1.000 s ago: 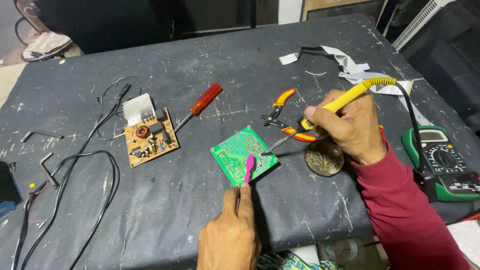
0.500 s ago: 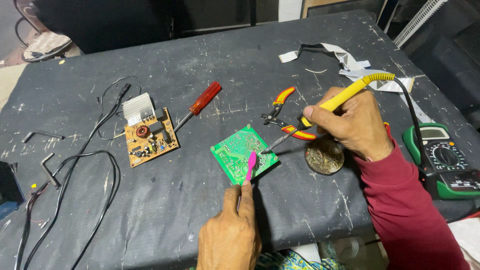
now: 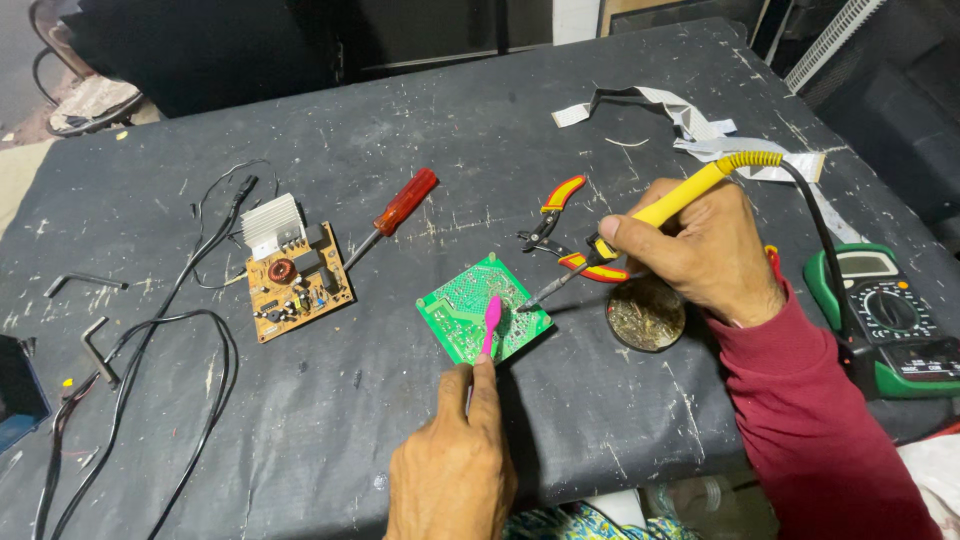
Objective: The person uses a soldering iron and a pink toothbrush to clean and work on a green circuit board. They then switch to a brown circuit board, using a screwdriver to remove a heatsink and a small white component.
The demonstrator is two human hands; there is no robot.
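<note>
My right hand (image 3: 705, 250) closed its fingers around the yellow soldering iron (image 3: 640, 225), pinching it like a pen, its tip touching the right part of the green circuit board (image 3: 465, 312). My left hand (image 3: 455, 460) pinched a pink tool (image 3: 490, 322) between pressed-together fingers, its end resting on the same board. That board lay flat near the middle of the dark table (image 3: 400, 110). Red-and-yellow pliers (image 3: 560, 215) lay just beyond it, and a brown circuit board (image 3: 297, 283) sat to the left.
</note>
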